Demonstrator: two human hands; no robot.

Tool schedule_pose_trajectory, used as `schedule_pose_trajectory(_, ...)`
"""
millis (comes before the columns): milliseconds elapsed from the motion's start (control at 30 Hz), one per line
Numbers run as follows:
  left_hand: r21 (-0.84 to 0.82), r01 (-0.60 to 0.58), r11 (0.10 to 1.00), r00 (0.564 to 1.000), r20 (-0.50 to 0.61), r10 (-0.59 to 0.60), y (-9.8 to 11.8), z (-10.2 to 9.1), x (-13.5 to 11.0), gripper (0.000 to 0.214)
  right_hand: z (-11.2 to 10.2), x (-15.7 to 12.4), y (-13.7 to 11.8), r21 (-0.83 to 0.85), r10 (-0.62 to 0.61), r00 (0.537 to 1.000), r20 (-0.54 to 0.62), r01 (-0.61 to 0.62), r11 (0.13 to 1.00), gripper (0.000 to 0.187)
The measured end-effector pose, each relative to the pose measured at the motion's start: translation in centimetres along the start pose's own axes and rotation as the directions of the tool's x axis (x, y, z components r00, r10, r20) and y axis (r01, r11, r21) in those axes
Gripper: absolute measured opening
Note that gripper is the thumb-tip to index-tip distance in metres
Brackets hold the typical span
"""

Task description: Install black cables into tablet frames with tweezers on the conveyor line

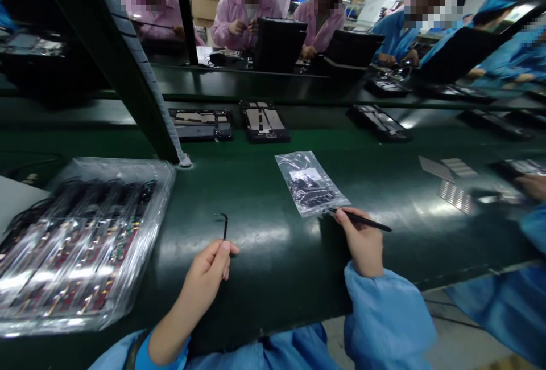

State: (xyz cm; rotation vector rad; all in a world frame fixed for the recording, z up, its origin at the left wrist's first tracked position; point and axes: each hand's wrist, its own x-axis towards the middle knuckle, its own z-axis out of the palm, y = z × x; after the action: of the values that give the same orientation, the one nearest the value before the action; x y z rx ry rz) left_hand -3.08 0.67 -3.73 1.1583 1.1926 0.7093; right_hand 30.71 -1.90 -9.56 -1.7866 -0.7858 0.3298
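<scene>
Between the thumb and fingers of my left hand (209, 267) is a thin black strip with a hooked top (226, 227), like a small flex cable, held upright above the green work surface (273, 279). Black tweezers (373, 223) are gripped in my right hand (364, 242), their tips pointing left at the near end of a clear plastic bag (302, 164). The bag lies flat, with a white label and dark small parts inside. Whether the tweezer tips touch the bag I cannot tell.
Stacked clear plastic trays (164, 190) with circuit parts stand at the left, beside a slanted dark post (145, 91). Opened devices (262, 122) lie along the back. Metallic sheets (455, 196) and a co-worker's hand (533, 186) are at the right; other people sit opposite.
</scene>
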Motion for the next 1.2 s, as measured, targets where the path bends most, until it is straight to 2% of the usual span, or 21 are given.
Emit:
schedule_pose_trajectory(133,0.014,0.0,1.0,1.0,0.002,0.0,-0.1,-0.1,0.0,0.06,0.0,-0.4,-0.7,-0.007,0.033,0.999,0.015,-0.033,0.999,0.049)
schedule_pose_trajectory(367,0.019,0.031,0.999,1.0,-0.004,-0.031,0.0,-0.2,-0.1,0.062,0.3,-0.9,-2.1,-0.035,0.02,0.997,0.074,-0.018,0.999,0.046)
schedule_pose_trajectory(633,0.017,0.041,0.999,0.999,-0.01,-0.041,-0.5,-0.3,0.0,0.073,0.7,-0.6,-1.9,-0.033,-0.018,0.995,0.101,0.021,0.999,0.047)
schedule_pose_trajectory(933,-0.03,-0.011,1.0,1.0,-0.011,0.01,-1.3,-0.5,0.4,0.067,0.8,-0.4,-2.1,-0.03,0.009,0.998,0.07,-0.007,1.0,0.051)
schedule_pose_trajectory(1067,-0.036,-0.005,0.999,1.0,0.015,0.005,-1.3,-0.6,0.4,0.06,0.7,-0.4,-2.3,-0.019,0.003,0.998,0.068,-0.002,1.0,0.05)
schedule_pose_trajectory(1200,-0.029,-0.006,1.0,1.0,-0.004,0.006,-1.1,-0.6,0.4,0.06,0.7,-0.5,-2.3,-0.004,-0.003,0.998,0.059,0.004,1.0,0.048)
